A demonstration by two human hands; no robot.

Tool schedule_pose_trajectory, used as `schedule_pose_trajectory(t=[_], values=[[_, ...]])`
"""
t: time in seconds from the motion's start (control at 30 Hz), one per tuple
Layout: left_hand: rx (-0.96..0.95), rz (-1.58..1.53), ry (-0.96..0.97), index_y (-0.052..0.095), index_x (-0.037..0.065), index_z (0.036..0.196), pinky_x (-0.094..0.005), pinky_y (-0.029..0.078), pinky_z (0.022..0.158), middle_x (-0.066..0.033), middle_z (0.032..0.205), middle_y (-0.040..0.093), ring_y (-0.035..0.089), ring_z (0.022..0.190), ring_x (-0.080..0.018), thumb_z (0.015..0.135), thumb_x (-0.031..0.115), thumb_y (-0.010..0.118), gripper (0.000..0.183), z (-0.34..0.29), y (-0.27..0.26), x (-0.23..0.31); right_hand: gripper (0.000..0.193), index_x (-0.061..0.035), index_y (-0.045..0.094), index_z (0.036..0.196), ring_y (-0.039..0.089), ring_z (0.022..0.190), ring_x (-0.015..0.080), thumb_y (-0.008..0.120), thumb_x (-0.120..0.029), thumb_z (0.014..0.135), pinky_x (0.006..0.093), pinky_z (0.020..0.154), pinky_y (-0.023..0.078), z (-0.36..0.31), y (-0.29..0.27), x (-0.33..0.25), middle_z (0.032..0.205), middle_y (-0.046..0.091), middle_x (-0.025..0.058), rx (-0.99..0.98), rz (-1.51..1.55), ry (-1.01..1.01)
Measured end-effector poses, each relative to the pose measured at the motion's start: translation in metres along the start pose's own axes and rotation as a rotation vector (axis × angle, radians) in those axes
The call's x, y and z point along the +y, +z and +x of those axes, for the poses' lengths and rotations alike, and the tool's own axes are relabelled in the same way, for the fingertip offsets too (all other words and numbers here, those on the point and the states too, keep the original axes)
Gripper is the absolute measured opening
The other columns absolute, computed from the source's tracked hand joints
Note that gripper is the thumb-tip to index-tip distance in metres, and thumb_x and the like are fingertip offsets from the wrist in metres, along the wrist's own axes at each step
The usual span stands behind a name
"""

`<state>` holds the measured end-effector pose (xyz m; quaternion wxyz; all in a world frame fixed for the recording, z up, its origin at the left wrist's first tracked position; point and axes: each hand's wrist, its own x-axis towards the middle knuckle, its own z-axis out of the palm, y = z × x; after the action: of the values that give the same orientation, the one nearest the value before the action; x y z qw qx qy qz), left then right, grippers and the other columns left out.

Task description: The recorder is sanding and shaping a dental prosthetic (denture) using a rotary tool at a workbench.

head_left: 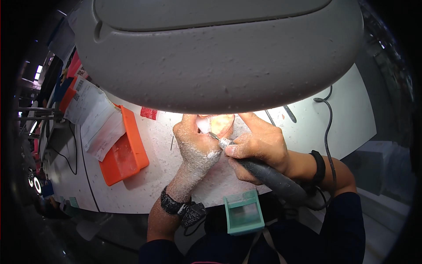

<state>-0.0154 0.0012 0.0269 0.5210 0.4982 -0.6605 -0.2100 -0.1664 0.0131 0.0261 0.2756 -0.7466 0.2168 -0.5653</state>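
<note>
Dust-coated left hand (195, 143) curled around pale piece (223, 124), far fingers hidden by lamp hood (220, 79). Right hand (259, 147) closed around rotary handpiece (274, 177), bit (213, 136) close to left hand. Piece between hands, above worktop (347, 125). Risks: dusty grip could slip, bit skid into skin; cord (328, 132) by right forearm could snag, jerking handpiece.

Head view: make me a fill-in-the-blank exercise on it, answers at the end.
1. The person's right hand holds a dark cylindrical corded handpiece.
Its slim metal bit points toward the person's ____ hand.
2. The left hand is dusted with ____ powder.
3. The open rectangular plastic bin is coloured ____.
4. The slim band around the right wrist is ____.

Missing words: left; white; orange; black.
</note>
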Motion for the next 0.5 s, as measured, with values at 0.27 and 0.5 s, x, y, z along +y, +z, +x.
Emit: schedule_pose_trajectory(t=[0.27, 0.5], values=[[-0.009, -0.015, 0.02, 0.061, -0.001, 0.101, -0.0278, 0.053, 0.065, -0.0107, 0.083, 0.07, 0.069, 0.077, -0.0181, 0.072, 0.006, 0.075, 0.034, 0.001, 0.0, 0.003, 0.025, -0.0042, 0.064, 0.082, 0.065, 0.09, 0.0473, 0.071, 0.0, 0.058, 0.0457, 0.093, 0.049, -0.005, -0.001, 0.003, 0.103, 0.059, 0.0383, -0.005, -0.057, -0.028], [0.016, 0.056, 0.251, 0.059, 0.0, 0.107, -0.028, 0.054, 0.063, -0.0109, 0.083, 0.069, 0.07, 0.075, -0.0196, 0.073, 0.006, 0.076, 0.039, -0.002, -0.004, -0.015, 0.03, -0.0029, 0.059, 0.094, 0.066, 0.095, 0.0416, 0.067, 0.006, 0.067, 0.0392, 0.086, 0.051, -0.009, 0.001, 0.005, 0.117, 0.053, 0.0406, 0.065, 0.12, 0.091]])
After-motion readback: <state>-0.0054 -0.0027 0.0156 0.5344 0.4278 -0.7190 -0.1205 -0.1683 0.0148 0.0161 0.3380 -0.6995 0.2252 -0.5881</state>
